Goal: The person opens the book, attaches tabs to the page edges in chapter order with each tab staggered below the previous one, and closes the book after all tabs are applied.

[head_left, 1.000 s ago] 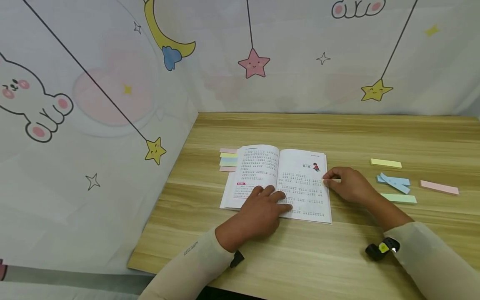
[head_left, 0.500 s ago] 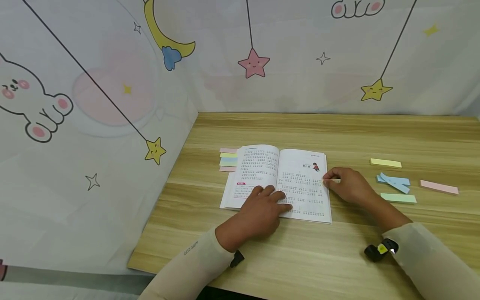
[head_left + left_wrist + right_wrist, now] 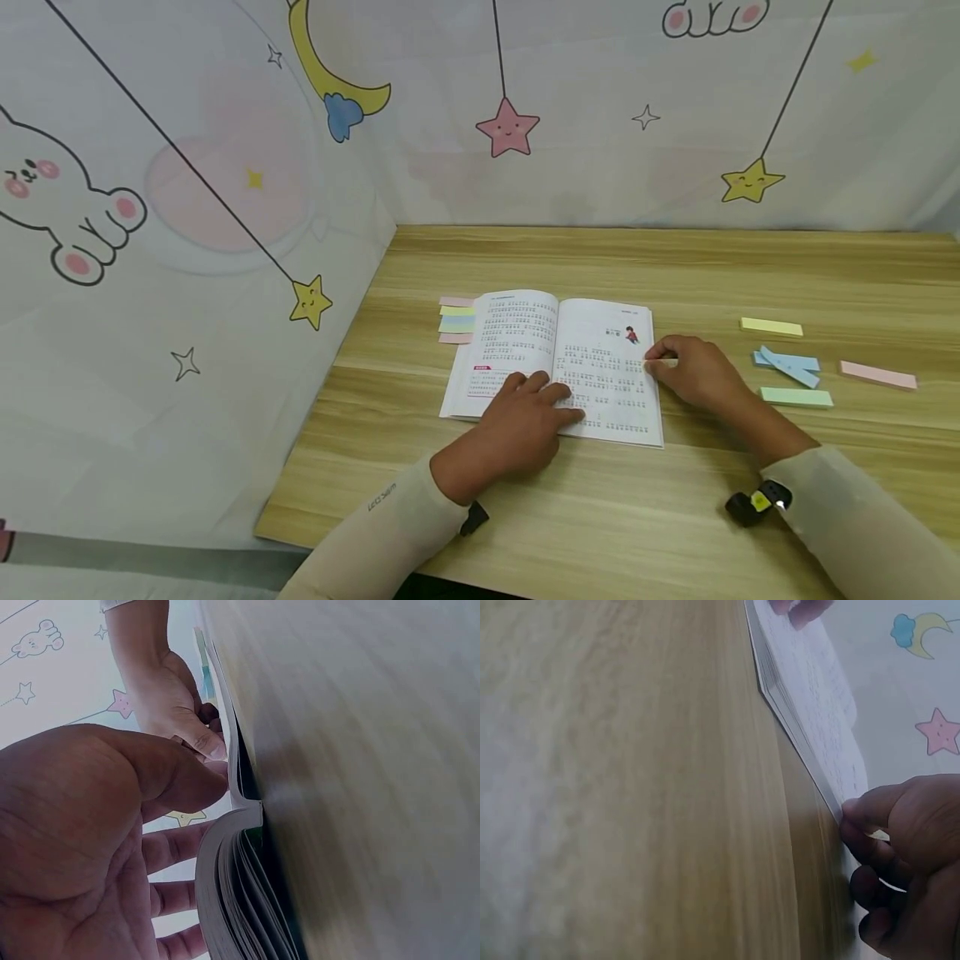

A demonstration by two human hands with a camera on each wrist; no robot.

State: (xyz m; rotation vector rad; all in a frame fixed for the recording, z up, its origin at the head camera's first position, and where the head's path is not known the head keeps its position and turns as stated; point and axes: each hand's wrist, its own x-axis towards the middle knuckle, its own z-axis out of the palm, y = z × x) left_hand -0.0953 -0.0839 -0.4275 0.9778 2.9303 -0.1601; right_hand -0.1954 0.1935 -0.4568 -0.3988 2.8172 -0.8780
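An open book (image 3: 603, 387) with printed pages lies on the table. My left hand (image 3: 528, 425) rests across its lower middle with the fingers spread over both pages; the left wrist view shows the thumb (image 3: 180, 780) and fingers on the curved pages. At the book's right edge my right hand (image 3: 697, 371) pinches a pale yellow sticky tab (image 3: 670, 362) between thumb and forefinger, mostly hidden by the fingers. In the right wrist view the fingertips (image 3: 851, 810) are right at the page edge. Several coloured tabs (image 3: 456, 322) stick out from the book's left edge.
Right of the book lie a yellow sticky-note pad (image 3: 772, 327), blue strips (image 3: 787, 365) with one crossed over another, a green pad (image 3: 797, 397) and a pink pad (image 3: 878, 375). A printed cloth (image 3: 585, 187) hangs behind the wooden table (image 3: 600, 258) and along its left side.
My right wrist and sleeve have shifted slightly left, while the fingertips stay at the page edge. The left hand and the book have not moved.
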